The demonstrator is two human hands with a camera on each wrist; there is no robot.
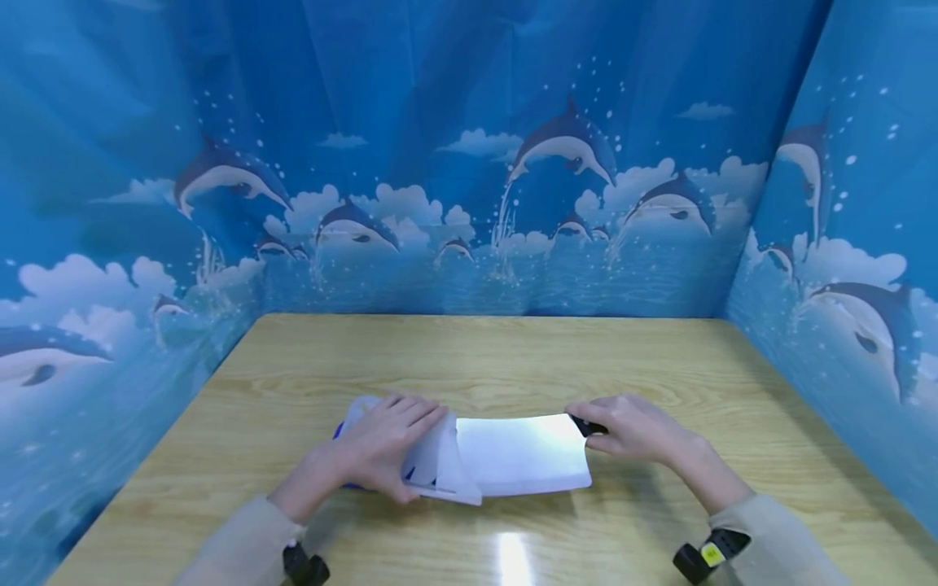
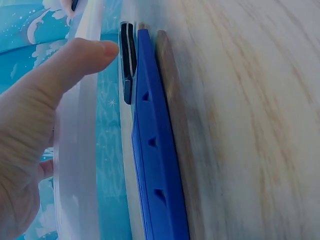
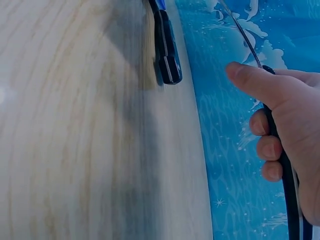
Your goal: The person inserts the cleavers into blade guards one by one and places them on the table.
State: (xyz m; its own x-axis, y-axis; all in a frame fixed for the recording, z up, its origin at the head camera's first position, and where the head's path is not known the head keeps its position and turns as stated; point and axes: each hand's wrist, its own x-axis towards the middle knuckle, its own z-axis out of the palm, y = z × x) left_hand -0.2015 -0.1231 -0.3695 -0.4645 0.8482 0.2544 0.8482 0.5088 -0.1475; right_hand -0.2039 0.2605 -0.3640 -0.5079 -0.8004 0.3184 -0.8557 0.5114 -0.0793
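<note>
My right hand [image 1: 633, 427] grips the black handle of a cleaver [image 1: 523, 456], thumb extended toward the blade. The broad, shiny blade points left, and in the right wrist view it appears nearly edge-on. My left hand [image 1: 392, 443] holds a translucent plastic cover [image 2: 77, 150] between thumb and fingers; the blade's left end meets this cover, and their overlap is partly hidden. Beneath lies a blue plastic piece [image 2: 157, 145] with slots along its side. A black handle [image 3: 167, 50] sticks out from the blue piece's end; its blade cannot be seen.
Everything is on a wood-grain table [image 1: 513, 358]. Blue curtains [image 1: 440, 81] printed with dolphins stand behind and at both sides. Wrist cameras [image 1: 711, 555] are strapped over both sleeves. A bright reflection lies near the table's front.
</note>
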